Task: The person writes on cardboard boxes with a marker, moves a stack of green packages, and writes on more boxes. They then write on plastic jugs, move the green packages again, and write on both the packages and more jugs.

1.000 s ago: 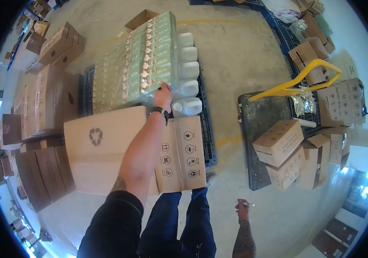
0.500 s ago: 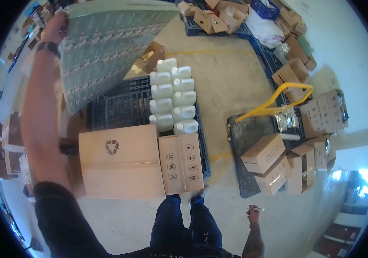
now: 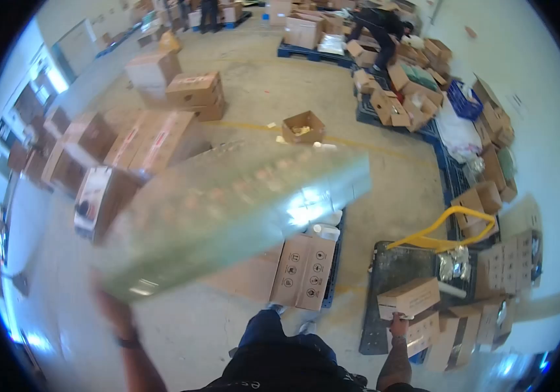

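Note:
My left hand [image 3: 116, 313], smeared by motion, is at the near left corner of a large green printed sheet [image 3: 227, 222]. The sheet stretches up and right, blurred, with a bright glare on its right part. It hides most of the white jugs [image 3: 327, 231] and part of a big cardboard box [image 3: 244, 274]. A narrower carton [image 3: 303, 271] with printed symbols lies beside that box. On the right, my right hand [image 3: 399, 325] is closed around a thin white stick-like thing [image 3: 405, 317], in front of a small carton [image 3: 410, 297].
A dark cart [image 3: 384, 268] with a yellow handle [image 3: 433, 242] stands at right, cartons on and around it. Pallets with opened boxes line the right wall, where a person [image 3: 379, 29] bends over. Stacked boxes [image 3: 155, 140] stand at left; an open box [image 3: 303, 127] lies ahead.
The green sheet has swung down and to the right from upright at upper left, my left hand lowering with it. My right hand has risen slightly. The view has tilted up and turned left.

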The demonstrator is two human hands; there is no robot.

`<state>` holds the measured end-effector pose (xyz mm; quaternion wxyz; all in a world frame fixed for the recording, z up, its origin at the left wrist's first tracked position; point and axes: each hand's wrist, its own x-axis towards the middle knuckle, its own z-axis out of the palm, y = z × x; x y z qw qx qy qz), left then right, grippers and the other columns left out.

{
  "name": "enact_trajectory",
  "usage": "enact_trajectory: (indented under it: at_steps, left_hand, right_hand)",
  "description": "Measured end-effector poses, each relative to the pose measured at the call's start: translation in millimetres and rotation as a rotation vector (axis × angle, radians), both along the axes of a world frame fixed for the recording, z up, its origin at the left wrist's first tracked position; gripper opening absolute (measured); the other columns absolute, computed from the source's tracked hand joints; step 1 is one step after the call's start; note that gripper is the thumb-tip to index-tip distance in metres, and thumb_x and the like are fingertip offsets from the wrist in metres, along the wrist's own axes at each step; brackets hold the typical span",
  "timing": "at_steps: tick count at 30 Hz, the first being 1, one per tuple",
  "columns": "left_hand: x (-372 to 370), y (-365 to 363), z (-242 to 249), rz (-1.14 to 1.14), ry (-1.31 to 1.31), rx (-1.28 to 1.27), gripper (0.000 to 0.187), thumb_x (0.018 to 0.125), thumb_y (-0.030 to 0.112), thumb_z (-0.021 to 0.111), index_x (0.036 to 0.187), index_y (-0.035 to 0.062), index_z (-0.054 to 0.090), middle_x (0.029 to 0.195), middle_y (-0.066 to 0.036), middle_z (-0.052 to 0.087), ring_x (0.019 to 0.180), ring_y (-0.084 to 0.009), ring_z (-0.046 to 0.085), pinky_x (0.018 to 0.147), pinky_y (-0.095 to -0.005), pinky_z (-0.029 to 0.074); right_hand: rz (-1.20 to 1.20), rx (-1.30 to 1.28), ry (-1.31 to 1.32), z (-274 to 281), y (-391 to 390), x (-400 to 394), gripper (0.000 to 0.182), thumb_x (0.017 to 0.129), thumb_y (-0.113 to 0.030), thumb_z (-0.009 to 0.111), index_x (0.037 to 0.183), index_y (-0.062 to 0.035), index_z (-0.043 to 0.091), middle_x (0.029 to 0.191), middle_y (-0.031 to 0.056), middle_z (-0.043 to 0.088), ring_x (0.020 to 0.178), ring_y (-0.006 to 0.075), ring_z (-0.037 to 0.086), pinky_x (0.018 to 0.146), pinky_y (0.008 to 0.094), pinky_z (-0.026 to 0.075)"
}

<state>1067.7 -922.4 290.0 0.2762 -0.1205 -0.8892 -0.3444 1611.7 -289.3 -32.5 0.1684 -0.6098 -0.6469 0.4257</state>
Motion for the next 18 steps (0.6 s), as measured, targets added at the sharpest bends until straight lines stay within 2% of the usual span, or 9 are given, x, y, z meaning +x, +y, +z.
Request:
enact_trajectory:
  at_steps: [2, 3, 5, 7, 10, 13, 16, 18]
  left_hand:
    - [101.8, 59.8, -73.6, -0.015, -0.232, 0.256, 0.021, 0.100, 0.021, 0.052, 0.104, 0.0006, 0.049, 0.093, -0.013, 0.054, 0.086, -0.0244, 0.053, 0.075, -0.0395, 0.043]
    - [143.5, 95.0, -106.0, -0.031, -0.357, 0.363, 0.023, 0.102, 0.023, 0.048, 0.093, 0.0012, 0.048, 0.082, -0.012, 0.052, 0.077, -0.0223, 0.051, 0.069, -0.0388, 0.041]
    - [211.7, 139.0, -161.8, -0.025, -0.616, 0.490, 0.043, 0.106, 0.026, 0.042, 0.070, 0.0023, 0.047, 0.061, -0.008, 0.046, 0.060, -0.0180, 0.045, 0.057, -0.0375, 0.037]
    - [260.7, 151.7, -229.2, 0.035, -0.972, 0.415, 0.044, 0.104, 0.031, 0.044, 0.074, 0.0014, 0.057, 0.060, -0.009, 0.058, 0.064, -0.0227, 0.060, 0.063, -0.0375, 0.046]
    - [307.2, 154.8, -304.1, 0.061, -1.244, 0.298, 0.044, 0.103, 0.035, 0.045, 0.083, 0.0024, 0.067, 0.069, -0.012, 0.069, 0.077, -0.0281, 0.070, 0.074, -0.0388, 0.053]
    - [294.4, 151.5, -315.7, -0.286, -1.525, 0.020, 0.041, 0.100, 0.034, 0.046, 0.087, 0.0041, 0.071, 0.077, -0.014, 0.072, 0.085, -0.0306, 0.071, 0.082, -0.0420, 0.054]
    - [294.6, 137.0, -397.6, -0.814, -1.152, -0.618, 0.050, 0.099, 0.038, 0.041, 0.080, 0.0052, 0.073, 0.072, -0.012, 0.071, 0.076, -0.0304, 0.069, 0.079, -0.0438, 0.054]
    - [279.8, 138.6, -381.6, -0.683, -1.414, -0.374, 0.049, 0.098, 0.039, 0.042, 0.080, 0.0062, 0.073, 0.074, -0.011, 0.072, 0.077, -0.0302, 0.070, 0.080, -0.0441, 0.055]
  right_hand:
    - [0.091, -0.054, -0.110, 1.8, 26.4, -16.1, 0.028, 0.093, -0.032, 0.064, 0.088, -0.0053, 0.067, 0.061, 0.0036, 0.056, 0.051, 0.0129, 0.055, 0.043, 0.0304, 0.045]
    - [0.138, -0.076, -0.178, 10.5, 39.0, -22.8, 0.028, 0.093, -0.033, 0.064, 0.089, -0.0052, 0.068, 0.060, 0.0037, 0.056, 0.051, 0.0131, 0.055, 0.043, 0.0305, 0.045]
    - [0.203, -0.019, -0.109, 29.7, 48.8, -31.9, 0.029, 0.093, -0.034, 0.064, 0.093, -0.0054, 0.068, 0.062, 0.0035, 0.057, 0.052, 0.0129, 0.055, 0.043, 0.0310, 0.044]
    - [0.255, 0.026, -0.025, 50.2, 65.8, -54.4, 0.029, 0.094, -0.034, 0.063, 0.096, -0.0055, 0.067, 0.066, 0.0035, 0.058, 0.055, 0.0124, 0.056, 0.044, 0.0312, 0.045]
    - [0.342, 0.034, 0.016, 78.7, 72.3, -55.1, 0.029, 0.095, -0.033, 0.062, 0.101, -0.0053, 0.066, 0.074, 0.0037, 0.062, 0.062, 0.0114, 0.057, 0.050, 0.0309, 0.046]
    - [0.531, 0.051, -0.013, 89.6, 61.3, -53.2, 0.025, 0.095, -0.027, 0.062, 0.104, -0.0042, 0.065, 0.082, 0.0054, 0.065, 0.070, 0.0123, 0.061, 0.058, 0.0310, 0.049]
    - [0.752, 0.055, 0.027, 94.3, 20.6, -97.0, 0.022, 0.092, -0.021, 0.065, 0.103, -0.0017, 0.065, 0.084, 0.0084, 0.068, 0.074, 0.0155, 0.065, 0.065, 0.0318, 0.052]
    - [0.854, 0.034, 0.041, 95.2, -23.0, -137.2, 0.021, 0.092, -0.020, 0.066, 0.102, -0.0020, 0.065, 0.085, 0.0084, 0.068, 0.076, 0.0159, 0.066, 0.067, 0.0313, 0.052]
